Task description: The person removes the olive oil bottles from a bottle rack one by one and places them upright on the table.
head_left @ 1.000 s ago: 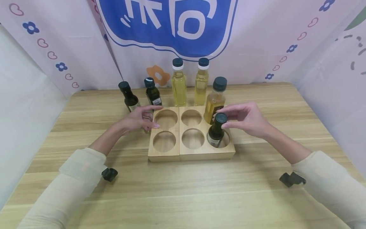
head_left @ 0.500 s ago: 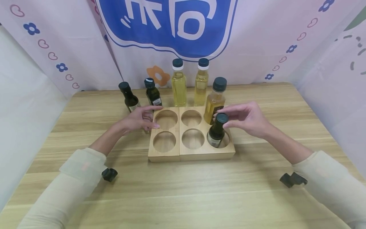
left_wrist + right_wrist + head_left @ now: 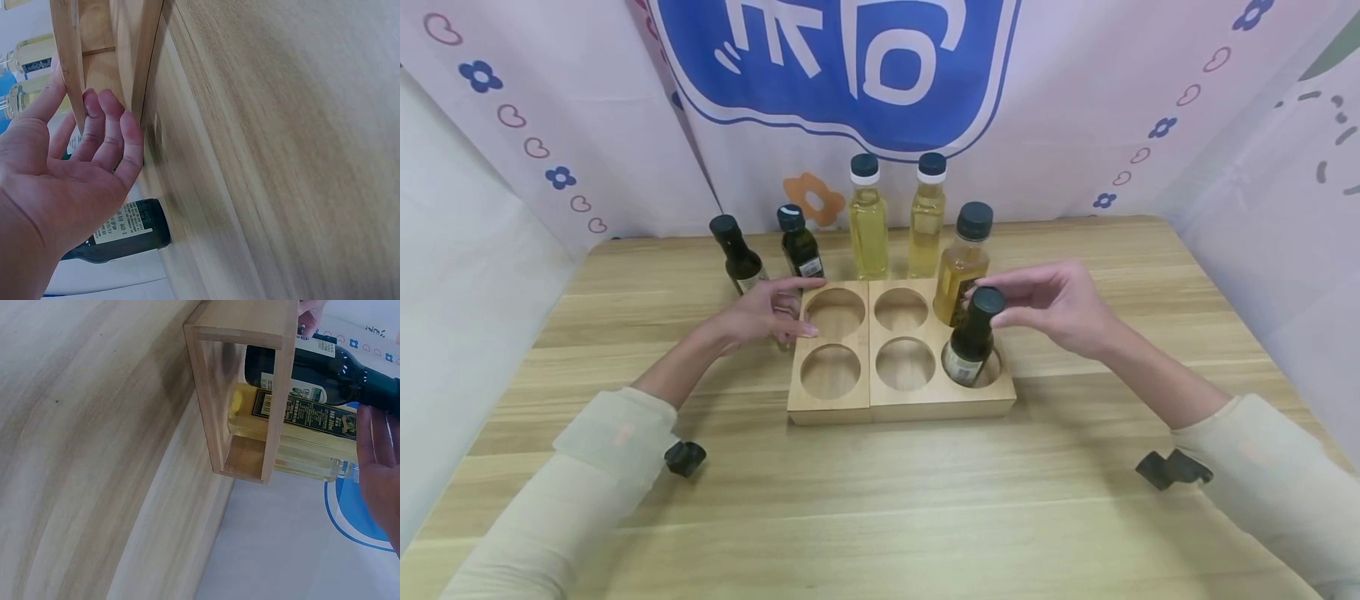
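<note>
A light wooden bottle rack (image 3: 868, 350) with two rows of round holes stands mid-table. My left hand (image 3: 763, 315) holds its left end. In the left wrist view some fingers (image 3: 111, 125) curl at the open end, below the top board. My right hand (image 3: 1052, 304) pinches the neck of a dark glass bottle (image 3: 967, 350) just under its green cap. That bottle leans slightly right within the front right hole. In the right wrist view its base is inside the rack, above the bottom board. Behind it, an amber oil bottle (image 3: 961, 271) stands in the back right hole.
Two pale yellow oil bottles (image 3: 868, 233) stand behind the rack. Two dark bottles (image 3: 742, 262) are at the back left, one partly hidden by the left hand. A printed cloth backdrop (image 3: 1060, 108) rises behind the wooden table (image 3: 925, 500).
My right hand has raised the dark bottle a little and tipped its cap slightly right. The left hand and the rack have stayed in place.
</note>
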The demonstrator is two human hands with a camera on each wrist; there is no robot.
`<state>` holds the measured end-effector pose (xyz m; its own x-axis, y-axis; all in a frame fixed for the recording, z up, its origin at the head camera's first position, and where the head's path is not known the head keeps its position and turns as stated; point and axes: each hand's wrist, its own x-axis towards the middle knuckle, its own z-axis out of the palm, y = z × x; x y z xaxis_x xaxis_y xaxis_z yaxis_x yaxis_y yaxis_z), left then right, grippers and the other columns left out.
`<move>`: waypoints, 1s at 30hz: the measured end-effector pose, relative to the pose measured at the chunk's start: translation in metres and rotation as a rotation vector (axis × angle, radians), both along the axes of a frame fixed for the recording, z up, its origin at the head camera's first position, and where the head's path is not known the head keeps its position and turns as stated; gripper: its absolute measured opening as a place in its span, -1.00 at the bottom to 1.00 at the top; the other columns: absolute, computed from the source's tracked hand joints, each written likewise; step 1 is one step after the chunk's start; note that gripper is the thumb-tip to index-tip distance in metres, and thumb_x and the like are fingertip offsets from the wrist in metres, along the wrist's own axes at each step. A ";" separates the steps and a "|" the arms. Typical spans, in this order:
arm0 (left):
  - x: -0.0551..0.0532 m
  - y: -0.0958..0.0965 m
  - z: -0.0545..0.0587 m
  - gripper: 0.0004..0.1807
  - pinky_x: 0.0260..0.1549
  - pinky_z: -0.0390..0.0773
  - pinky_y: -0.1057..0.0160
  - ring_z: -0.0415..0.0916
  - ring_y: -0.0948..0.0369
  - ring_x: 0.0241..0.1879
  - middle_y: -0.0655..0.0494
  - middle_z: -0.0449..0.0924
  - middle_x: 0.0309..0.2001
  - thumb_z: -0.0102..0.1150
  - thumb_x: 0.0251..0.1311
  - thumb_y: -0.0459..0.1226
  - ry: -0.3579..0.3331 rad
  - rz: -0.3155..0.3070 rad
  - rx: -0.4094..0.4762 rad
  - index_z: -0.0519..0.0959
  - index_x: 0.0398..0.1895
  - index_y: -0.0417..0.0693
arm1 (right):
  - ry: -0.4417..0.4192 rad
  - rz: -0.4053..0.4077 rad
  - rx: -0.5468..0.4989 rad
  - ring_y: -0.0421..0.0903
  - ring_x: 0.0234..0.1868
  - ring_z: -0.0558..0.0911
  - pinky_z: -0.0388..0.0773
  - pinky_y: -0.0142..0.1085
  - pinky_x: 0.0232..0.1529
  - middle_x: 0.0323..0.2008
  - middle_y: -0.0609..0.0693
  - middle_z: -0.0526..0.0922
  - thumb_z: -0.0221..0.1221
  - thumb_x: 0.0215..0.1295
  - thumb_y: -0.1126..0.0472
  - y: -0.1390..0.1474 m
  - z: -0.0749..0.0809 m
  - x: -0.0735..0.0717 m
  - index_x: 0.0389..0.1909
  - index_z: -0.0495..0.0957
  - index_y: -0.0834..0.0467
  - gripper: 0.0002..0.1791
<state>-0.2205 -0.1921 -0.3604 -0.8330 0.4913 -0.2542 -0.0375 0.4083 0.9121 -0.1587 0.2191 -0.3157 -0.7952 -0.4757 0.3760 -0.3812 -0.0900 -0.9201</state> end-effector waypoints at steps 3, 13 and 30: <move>0.001 0.000 0.000 -0.13 -0.50 0.63 0.26 0.55 0.16 -0.50 0.04 0.49 -0.42 0.41 0.23 -0.47 0.008 -0.003 0.002 0.26 0.59 -0.06 | -0.008 -0.003 -0.018 -0.11 -0.09 0.81 0.74 -0.24 -0.05 -0.08 0.02 0.81 0.41 0.09 0.62 0.001 0.003 0.001 -0.05 0.78 0.16 -0.56; 0.000 -0.001 -0.001 -0.14 -0.49 0.64 0.24 0.57 0.14 -0.48 0.03 0.48 -0.40 0.41 0.23 -0.47 0.022 -0.011 0.004 0.27 0.59 -0.06 | 0.011 0.014 -0.081 -0.07 -0.05 0.80 0.73 -0.21 -0.02 -0.08 0.11 0.81 0.36 0.10 0.65 0.004 0.009 0.001 -0.01 0.74 0.30 -0.58; 0.001 -0.003 -0.002 -0.13 -0.46 0.67 0.22 0.63 0.11 -0.44 -0.06 0.46 -0.20 0.43 0.23 -0.44 0.032 -0.013 -0.001 0.26 0.59 -0.07 | 0.018 0.006 -0.192 -0.01 -0.09 0.81 0.74 -0.20 -0.01 -0.12 0.16 0.81 0.40 0.15 0.55 0.015 0.025 0.001 -0.02 0.74 0.28 -0.65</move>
<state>-0.2195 -0.1947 -0.3629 -0.8340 0.5024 -0.2282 -0.0032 0.4091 0.9125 -0.1578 0.2340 -0.2907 -0.7849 -0.3986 0.4745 -0.3962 -0.2660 -0.8788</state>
